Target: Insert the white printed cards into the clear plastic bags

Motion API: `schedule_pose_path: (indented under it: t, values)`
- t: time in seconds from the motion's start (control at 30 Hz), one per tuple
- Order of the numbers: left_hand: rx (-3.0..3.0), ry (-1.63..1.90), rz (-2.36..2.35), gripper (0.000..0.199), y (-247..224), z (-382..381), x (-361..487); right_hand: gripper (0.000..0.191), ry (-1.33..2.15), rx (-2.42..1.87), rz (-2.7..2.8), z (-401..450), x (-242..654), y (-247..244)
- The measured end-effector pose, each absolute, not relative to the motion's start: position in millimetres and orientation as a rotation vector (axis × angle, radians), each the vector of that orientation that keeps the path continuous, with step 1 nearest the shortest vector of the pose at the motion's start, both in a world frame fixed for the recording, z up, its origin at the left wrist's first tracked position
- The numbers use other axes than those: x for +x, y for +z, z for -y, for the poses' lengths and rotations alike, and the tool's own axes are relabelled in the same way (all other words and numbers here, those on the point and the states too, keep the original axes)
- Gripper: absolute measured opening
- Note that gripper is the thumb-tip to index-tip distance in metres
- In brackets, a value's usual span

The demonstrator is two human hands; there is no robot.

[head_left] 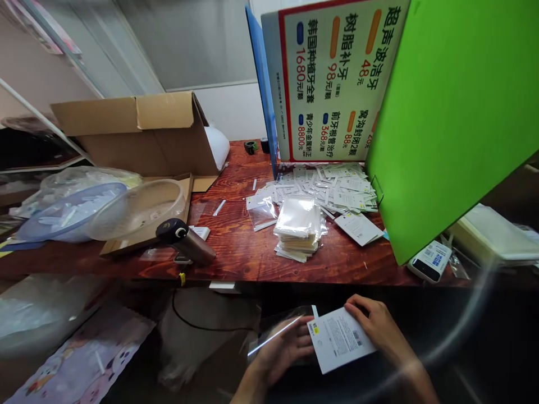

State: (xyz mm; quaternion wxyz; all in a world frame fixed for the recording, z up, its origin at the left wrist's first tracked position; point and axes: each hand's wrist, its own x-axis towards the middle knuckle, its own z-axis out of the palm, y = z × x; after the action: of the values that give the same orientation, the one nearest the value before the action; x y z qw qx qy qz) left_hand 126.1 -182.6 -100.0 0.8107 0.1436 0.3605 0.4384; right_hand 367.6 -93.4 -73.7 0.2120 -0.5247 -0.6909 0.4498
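Below the table edge, my right hand (370, 320) pinches the upper right edge of a white printed card (343, 339), which carries small text, a barcode and a yellow mark. My left hand (286, 345) lies palm up at the card's left side, its fingers spread under a clear plastic sleeve (269, 339). A narrow white strip (315, 312) stands at the card's top left corner. On the table above are a stack of clear packets (297, 221) and a loose pile of similar cards (328, 185).
Green (446, 112) and printed (332, 84) boards stand behind the pile. At left are a cardboard box (143, 140), a blue basin (76, 210), a clear bowl (141, 210) and a dark upright device (185, 241). A white device (432, 261) lies right.
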Motion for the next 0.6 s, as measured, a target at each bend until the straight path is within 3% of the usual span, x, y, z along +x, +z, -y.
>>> schedule_pose_path:
  t: [0.6]
  values:
    - [0.315,0.901,-0.802,0.054,-90.5,183.3,135.5,0.038,1.273,-1.483,1.872,102.1,358.1,-77.4]
